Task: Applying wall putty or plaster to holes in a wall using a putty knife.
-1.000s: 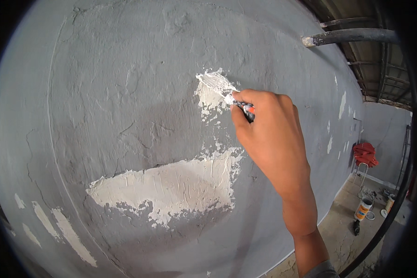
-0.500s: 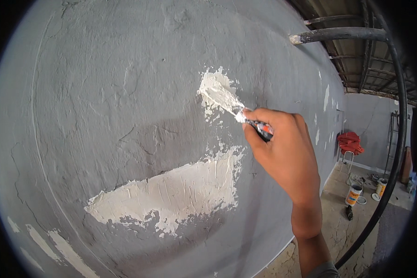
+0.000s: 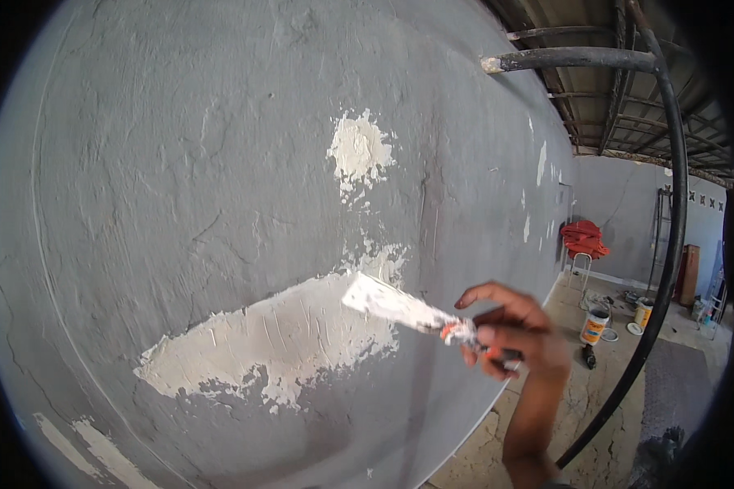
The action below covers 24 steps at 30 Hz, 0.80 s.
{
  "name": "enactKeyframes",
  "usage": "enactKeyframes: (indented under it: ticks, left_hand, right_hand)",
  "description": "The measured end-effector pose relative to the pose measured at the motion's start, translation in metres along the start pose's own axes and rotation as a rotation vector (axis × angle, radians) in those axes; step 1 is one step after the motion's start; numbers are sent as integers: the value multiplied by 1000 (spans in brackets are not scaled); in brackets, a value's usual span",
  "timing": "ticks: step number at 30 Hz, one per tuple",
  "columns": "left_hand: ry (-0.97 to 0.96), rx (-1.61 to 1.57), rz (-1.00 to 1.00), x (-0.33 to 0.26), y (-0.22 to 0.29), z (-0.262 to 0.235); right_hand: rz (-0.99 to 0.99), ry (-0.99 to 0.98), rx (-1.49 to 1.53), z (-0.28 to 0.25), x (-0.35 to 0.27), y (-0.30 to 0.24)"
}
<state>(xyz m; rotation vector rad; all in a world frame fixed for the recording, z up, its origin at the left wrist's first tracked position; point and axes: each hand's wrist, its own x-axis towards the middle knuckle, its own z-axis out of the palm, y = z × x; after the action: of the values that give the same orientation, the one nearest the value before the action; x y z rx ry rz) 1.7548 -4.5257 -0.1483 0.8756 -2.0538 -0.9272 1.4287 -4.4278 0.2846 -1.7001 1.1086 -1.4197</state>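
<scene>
My right hand (image 3: 514, 330) grips the handle of a putty knife (image 3: 395, 303), its blade coated in white putty. The blade's tip points up and left, in front of the right end of a large white putty patch (image 3: 261, 342) on the grey wall (image 3: 179, 163). Whether the blade touches the wall, I cannot tell. Higher up sits a small round putty patch (image 3: 360, 148), with thin smears below it. The hand is a little blurred and its index finger is lifted off the handle. My left hand is out of the picture.
A black metal pole (image 3: 669, 244) curves down the right side, with a crossbar (image 3: 571, 59) reaching toward the wall. Beyond are a stool (image 3: 579, 265) bearing red cloth (image 3: 585, 239), an open paint bucket (image 3: 594, 326) and another bucket (image 3: 642, 314). White streaks mark the wall's lower left.
My right hand has come down from the small upper patch to the large one's right end, turning the putty knife. The index finger has lifted. The view has shifted slightly rightward.
</scene>
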Motion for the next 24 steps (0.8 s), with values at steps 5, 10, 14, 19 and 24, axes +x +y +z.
enactKeyframes:
  ticks: [5,10,14,19,24]
  left_hand:
    - [-34,-86,-17,2,42,9]
    - [147,-191,55,31,77,15]
    - [331,-27,148,48,148,-2]
    - [465,216,309,42,212,21]
    - [393,484,344,12,254,57]
  right_hand:
    - [53,-31,645,1,-35,128]
    - [109,38,724,7,-68,184]
    - [-213,140,244,8,-113,213]
    - [-220,16,-265,-14,-189,216]
    - [-193,-49,-318,-59,-257,216]
